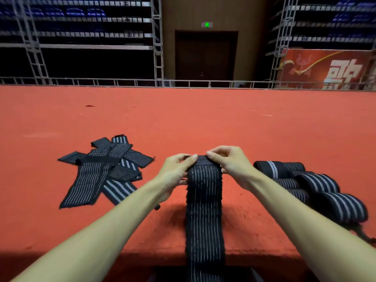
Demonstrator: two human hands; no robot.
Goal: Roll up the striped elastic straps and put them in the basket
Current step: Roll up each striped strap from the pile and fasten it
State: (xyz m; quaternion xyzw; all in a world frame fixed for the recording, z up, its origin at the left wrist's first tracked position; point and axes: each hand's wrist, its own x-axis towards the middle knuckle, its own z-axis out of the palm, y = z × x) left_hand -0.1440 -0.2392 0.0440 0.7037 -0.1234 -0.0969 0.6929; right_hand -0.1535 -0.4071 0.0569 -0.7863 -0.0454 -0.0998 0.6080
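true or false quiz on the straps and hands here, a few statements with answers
1. The left hand and right hand both pinch the far end of one striped strap. True.
2. The flat straps lie piled on the person's right. False: they lie on the left, and the rolled straps are on the right.
3. The striped strap in the fingers is fully rolled. False: most of it runs flat toward the person, past the near edge.
4. The straps rest on a red surface. True.
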